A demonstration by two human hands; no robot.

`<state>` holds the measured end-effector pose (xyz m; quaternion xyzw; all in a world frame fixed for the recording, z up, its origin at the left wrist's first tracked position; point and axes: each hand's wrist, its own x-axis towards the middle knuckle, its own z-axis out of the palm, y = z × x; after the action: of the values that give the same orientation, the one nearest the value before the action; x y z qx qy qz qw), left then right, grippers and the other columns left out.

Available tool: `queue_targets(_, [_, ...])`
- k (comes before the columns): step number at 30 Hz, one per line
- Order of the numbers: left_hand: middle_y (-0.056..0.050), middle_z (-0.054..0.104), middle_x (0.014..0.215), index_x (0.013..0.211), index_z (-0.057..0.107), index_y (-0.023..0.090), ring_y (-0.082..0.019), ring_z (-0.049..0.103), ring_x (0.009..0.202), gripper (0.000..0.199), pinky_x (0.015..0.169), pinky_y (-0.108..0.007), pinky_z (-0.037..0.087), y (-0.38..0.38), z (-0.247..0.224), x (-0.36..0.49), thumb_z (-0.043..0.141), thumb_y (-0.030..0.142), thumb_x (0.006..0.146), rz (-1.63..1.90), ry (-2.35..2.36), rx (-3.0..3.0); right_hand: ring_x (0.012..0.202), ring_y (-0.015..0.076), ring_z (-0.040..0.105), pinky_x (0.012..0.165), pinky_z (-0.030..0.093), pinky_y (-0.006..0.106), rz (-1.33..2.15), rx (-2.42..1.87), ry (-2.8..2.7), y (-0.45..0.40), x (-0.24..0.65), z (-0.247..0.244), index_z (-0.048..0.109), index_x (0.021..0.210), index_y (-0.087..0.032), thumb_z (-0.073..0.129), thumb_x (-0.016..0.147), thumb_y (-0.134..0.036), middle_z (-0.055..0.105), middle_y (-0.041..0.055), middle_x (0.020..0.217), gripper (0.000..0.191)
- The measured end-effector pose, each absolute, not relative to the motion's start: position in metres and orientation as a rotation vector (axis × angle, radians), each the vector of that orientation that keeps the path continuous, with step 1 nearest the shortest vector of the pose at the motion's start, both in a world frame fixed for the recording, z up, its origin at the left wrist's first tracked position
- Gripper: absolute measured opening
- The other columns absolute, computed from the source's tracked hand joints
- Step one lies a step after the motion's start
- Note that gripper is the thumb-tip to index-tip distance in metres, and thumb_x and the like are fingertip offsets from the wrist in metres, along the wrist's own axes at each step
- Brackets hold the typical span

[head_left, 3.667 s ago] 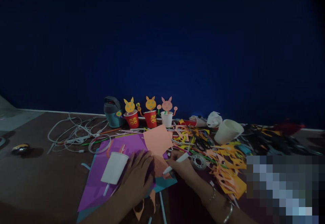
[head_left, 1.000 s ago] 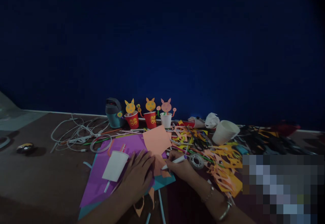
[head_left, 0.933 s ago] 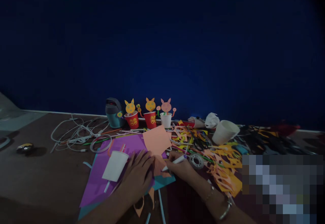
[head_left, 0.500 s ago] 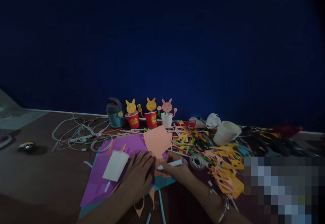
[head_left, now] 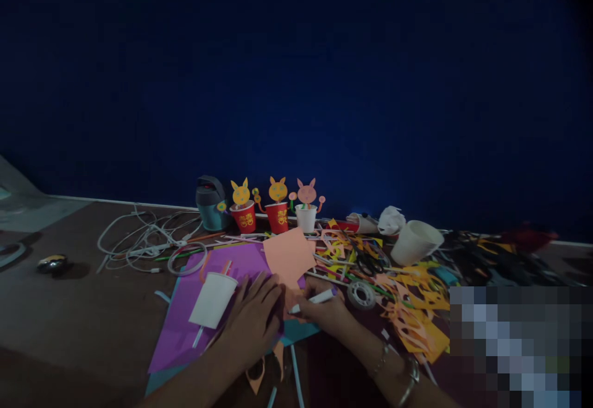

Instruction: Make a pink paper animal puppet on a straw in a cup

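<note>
My right hand (head_left: 327, 309) grips a white marker (head_left: 315, 300) with a purple end, its other end low over a sheet of peach paper (head_left: 290, 257). Flat across the left side of that sheet lies my left hand (head_left: 254, 312), fingers stretched out. Purple paper (head_left: 178, 328) and a teal sheet (head_left: 301, 332) are underneath. Close by on the left, a white paper cup (head_left: 213, 300) with straws rests on its side on the purple paper. Whatever mark the marker is making is hidden by my hands.
Behind stand two red cups (head_left: 243, 216) and a white cup (head_left: 306, 218) with paper animal heads. To the right are a tape roll (head_left: 361, 295), scissors (head_left: 370, 263), yellow paper scraps (head_left: 421, 287) and a larger white cup (head_left: 417, 242). White cables (head_left: 139, 241) lie left.
The marker and right hand have shifted very slightly. My left hand stays flat on the paper. The whole view has moved a little.
</note>
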<state>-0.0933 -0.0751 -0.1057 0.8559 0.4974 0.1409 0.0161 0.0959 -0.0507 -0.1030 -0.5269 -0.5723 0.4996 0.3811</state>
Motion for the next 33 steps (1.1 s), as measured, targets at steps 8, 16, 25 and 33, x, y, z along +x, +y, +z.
queue_targets(8, [-0.001,0.045,0.143,0.135,0.043,0.027,-0.025,0.032,0.135,0.057,0.112,-0.051,0.015,-0.074,-0.107,-0.094,0.046,0.016,0.080,0.430,1.531,2.656,0.038,0.0102,0.051,0.039,0.035,0.019,1.281,-1.382,-1.440,-0.050,0.096,-0.097,0.045,0.056,-0.022,0.061,0.068,-0.035,0.054,-0.0060,0.042,0.024])
queue_targets(16, [-0.001,0.045,0.143,0.134,0.044,0.027,-0.026,0.030,0.135,0.056,0.112,-0.053,0.015,-0.075,-0.107,-0.093,0.045,0.016,0.079,0.398,1.541,2.629,0.039,0.0100,0.051,0.037,0.033,0.018,1.277,-1.361,-1.474,-0.050,0.094,-0.105,0.044,0.053,-0.022,0.063,0.068,-0.035,0.053,-0.0060,0.042,0.027])
queue_targets(25, [-0.003,0.046,0.142,0.135,0.044,0.026,-0.026,0.033,0.134,0.058,0.113,-0.050,0.014,-0.074,-0.110,-0.094,0.047,0.016,0.078,0.461,1.530,2.675,0.043,0.0122,0.056,0.041,0.039,0.020,1.280,-1.353,-1.449,-0.048,0.097,-0.098,0.045,0.057,-0.022,0.059,0.069,-0.033,0.056,-0.0054,0.045,0.021])
queue_targets(33, [-0.002,0.045,0.143,0.135,0.044,0.027,-0.025,0.032,0.135,0.059,0.113,-0.051,0.015,-0.075,-0.107,-0.093,0.047,0.015,0.077,0.431,1.540,2.650,0.040,0.0113,0.052,0.038,0.035,0.019,1.302,-1.358,-1.418,-0.048,0.095,-0.108,0.041,0.054,-0.023,0.062,0.065,-0.035,0.051,-0.0067,0.042,0.027])
